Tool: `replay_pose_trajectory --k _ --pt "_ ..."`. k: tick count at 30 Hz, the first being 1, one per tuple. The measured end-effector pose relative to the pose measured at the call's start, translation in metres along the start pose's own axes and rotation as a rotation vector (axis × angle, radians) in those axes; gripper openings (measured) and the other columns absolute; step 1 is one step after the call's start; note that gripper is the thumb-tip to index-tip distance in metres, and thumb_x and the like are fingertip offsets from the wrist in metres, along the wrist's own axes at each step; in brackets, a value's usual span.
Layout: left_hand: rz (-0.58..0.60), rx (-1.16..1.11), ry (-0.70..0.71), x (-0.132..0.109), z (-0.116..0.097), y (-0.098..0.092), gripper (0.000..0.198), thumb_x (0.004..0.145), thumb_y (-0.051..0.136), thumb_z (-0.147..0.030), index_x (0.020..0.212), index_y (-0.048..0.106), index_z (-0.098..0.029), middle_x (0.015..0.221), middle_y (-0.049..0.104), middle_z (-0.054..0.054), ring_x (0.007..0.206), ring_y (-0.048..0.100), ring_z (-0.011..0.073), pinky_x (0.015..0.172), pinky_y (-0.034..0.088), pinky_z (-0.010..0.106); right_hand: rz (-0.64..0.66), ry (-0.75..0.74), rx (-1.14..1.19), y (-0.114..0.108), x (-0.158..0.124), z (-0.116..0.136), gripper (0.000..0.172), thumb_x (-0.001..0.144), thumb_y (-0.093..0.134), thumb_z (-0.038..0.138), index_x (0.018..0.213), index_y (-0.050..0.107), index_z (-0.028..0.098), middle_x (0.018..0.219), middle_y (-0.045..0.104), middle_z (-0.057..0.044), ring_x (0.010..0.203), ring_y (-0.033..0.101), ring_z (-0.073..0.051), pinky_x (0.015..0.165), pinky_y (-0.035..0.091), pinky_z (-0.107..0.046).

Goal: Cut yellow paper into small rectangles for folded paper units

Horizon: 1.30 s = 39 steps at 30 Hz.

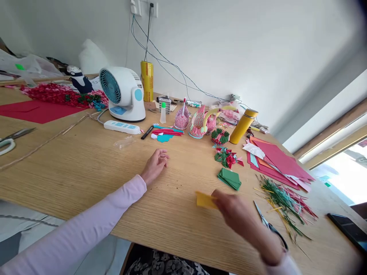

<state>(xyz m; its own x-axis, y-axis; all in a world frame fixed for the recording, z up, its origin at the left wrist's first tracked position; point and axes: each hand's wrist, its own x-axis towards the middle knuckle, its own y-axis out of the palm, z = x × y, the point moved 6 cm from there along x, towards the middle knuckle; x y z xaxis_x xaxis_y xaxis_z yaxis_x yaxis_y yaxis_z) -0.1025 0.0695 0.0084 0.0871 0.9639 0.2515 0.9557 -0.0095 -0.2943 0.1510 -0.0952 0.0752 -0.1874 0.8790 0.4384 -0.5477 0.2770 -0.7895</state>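
Observation:
My right hand (233, 210), slightly blurred, pinches a small piece of yellow paper (205, 200) above the front of the table. My left hand (155, 166) rests on the wood to the left, its fingers loosely curled and apart, with nothing visible in them. Just beyond the right hand lies a stack of green paper rectangles (230, 178). Behind it is a pile of folded red and green paper pieces (228, 157). A pair of scissors (268, 223) lies partly hidden behind my right wrist.
Cut paper strips (286, 202) and red paper sheets (283, 156) lie at the right, near a phone (348, 229). Folded-paper swans (198, 124) and a yellow flask (243, 126) stand behind. A white fan (126, 93) and a power strip (122, 126) are back left.

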Motion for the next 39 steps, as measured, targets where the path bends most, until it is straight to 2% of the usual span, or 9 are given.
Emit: replay_pose_trajectory --k 3,5,10,13,20,25,28,31,39 --pt "0.006 0.08 0.04 -0.012 -0.015 0.005 0.029 0.087 0.042 -0.028 0.112 0.048 -0.015 0.107 0.061 0.012 0.086 0.062 0.0184 0.082 0.047 0.037 0.115 0.108 0.199 -0.016 0.0 -0.001 0.027 0.089 0.051 0.042 0.087 0.065 0.019 0.059 0.062 0.004 0.048 0.057 -0.011 0.044 0.047 -0.019" --pt "0.074 0.148 0.114 -0.034 -0.035 0.021 0.034 0.087 0.046 -0.033 0.116 0.051 -0.016 0.118 0.059 0.013 0.107 0.056 0.023 0.096 0.038 0.042 -0.025 0.289 0.367 -0.049 -0.003 -0.009 0.019 0.086 0.057 0.04 0.092 0.061 0.022 0.054 0.058 0.004 0.046 0.053 -0.012 0.043 0.044 -0.02" --pt "0.781 0.491 0.603 -0.121 -0.082 0.105 0.061 0.093 0.029 -0.051 0.143 0.028 -0.016 0.149 0.031 0.014 0.138 0.025 0.0255 0.111 0.012 0.049 -0.194 0.404 0.499 -0.077 -0.008 -0.013 0.019 0.082 0.063 0.041 0.076 0.06 0.023 0.054 0.054 0.003 0.046 0.047 -0.012 0.044 0.04 -0.022" --pt "0.941 0.572 0.636 -0.125 -0.079 0.118 0.069 0.092 0.022 -0.057 0.146 0.021 -0.014 0.151 0.025 0.014 0.141 0.019 0.0244 0.113 0.006 0.048 -0.154 0.364 0.496 -0.065 -0.005 -0.013 0.02 0.082 0.063 0.039 0.071 0.06 0.022 0.055 0.055 0.002 0.048 0.05 -0.013 0.044 0.041 -0.021" --pt "0.68 0.792 0.371 -0.085 -0.057 0.101 0.076 0.091 0.019 -0.059 0.145 0.022 -0.005 0.152 0.015 0.021 0.142 0.007 0.0316 0.111 0.005 0.053 -0.342 0.407 0.53 -0.077 -0.007 -0.021 0.02 0.083 0.063 0.037 0.071 0.058 0.021 0.058 0.055 0.003 0.05 0.048 -0.011 0.046 0.04 -0.02" --pt "0.868 0.415 0.495 -0.108 -0.085 0.144 0.056 0.091 0.036 -0.047 0.136 0.042 -0.013 0.141 0.044 0.016 0.131 0.039 0.0276 0.112 0.013 0.049 -0.164 0.346 0.543 -0.046 0.011 -0.025 0.021 0.085 0.059 0.041 0.08 0.056 0.021 0.059 0.056 0.002 0.047 0.048 -0.012 0.044 0.04 -0.022" --pt "0.517 0.283 0.244 -0.071 -0.092 0.117 0.034 0.089 0.032 -0.023 0.105 0.061 -0.013 0.099 0.069 0.01 0.092 0.063 0.0198 0.096 0.04 0.038 -0.077 0.318 0.491 -0.024 0.022 -0.033 0.022 0.088 0.053 0.042 0.083 0.054 0.02 0.058 0.052 0.004 0.047 0.048 -0.012 0.044 0.038 -0.022" --pt "0.343 0.092 0.199 -0.051 -0.097 0.083 0.028 0.086 0.038 -0.02 0.103 0.059 -0.015 0.102 0.066 0.007 0.092 0.06 0.0166 0.084 0.045 0.027 -0.047 0.268 0.321 -0.008 0.03 -0.038 0.021 0.09 0.05 0.039 0.086 0.056 0.02 0.054 0.046 0.005 0.044 0.043 -0.012 0.042 0.034 -0.022" --pt "0.379 0.093 0.108 -0.054 -0.064 0.091 0.025 0.082 0.053 -0.026 0.099 0.067 -0.013 0.071 0.065 0.003 0.06 0.056 0.0126 0.061 0.043 0.022 0.122 0.158 0.252 0.046 0.028 -0.046 0.017 0.089 0.05 0.029 0.089 0.064 0.019 0.06 0.059 0.0 0.051 0.051 -0.015 0.049 0.036 -0.026"
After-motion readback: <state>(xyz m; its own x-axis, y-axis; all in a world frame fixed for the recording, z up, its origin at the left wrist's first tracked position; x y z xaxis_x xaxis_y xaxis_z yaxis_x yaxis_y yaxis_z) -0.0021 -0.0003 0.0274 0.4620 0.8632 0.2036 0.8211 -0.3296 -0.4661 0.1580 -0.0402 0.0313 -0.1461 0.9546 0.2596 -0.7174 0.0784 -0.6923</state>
